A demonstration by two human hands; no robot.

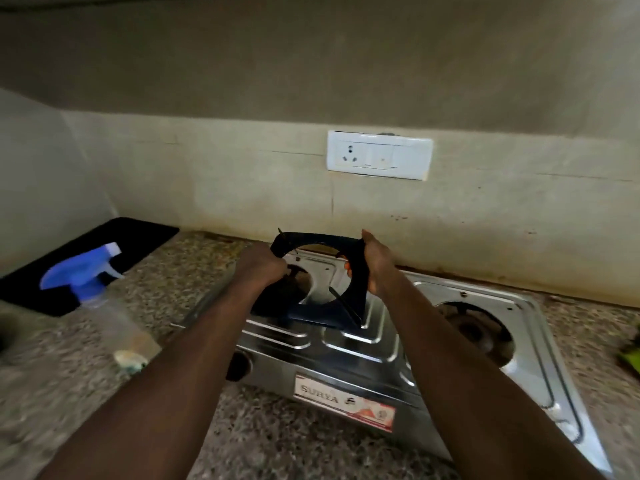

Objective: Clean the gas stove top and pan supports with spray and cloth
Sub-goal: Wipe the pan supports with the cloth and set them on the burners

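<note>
Holds up the black pan support [322, 241] near the middle, tilted, over the left burner of the shiny steel stove [346, 344]. Grips its 9 o'clock side with the left hand [263, 268], fingers curled tight round it. Grips its 3 o'clock side with the right hand [375, 268], thumb on top. Cannot tell if the low corner touches the stove. Shows the other burner [474, 327] at 4 o'clock. Shows a spray bottle [93, 285] with a blue top at 9 o'clock on the speckled counter [62, 368], apart from the stove. Shows a black mat [138, 240] just behind the bottle and a white socket [379, 155] on the wall at 12 o'clock.
</note>
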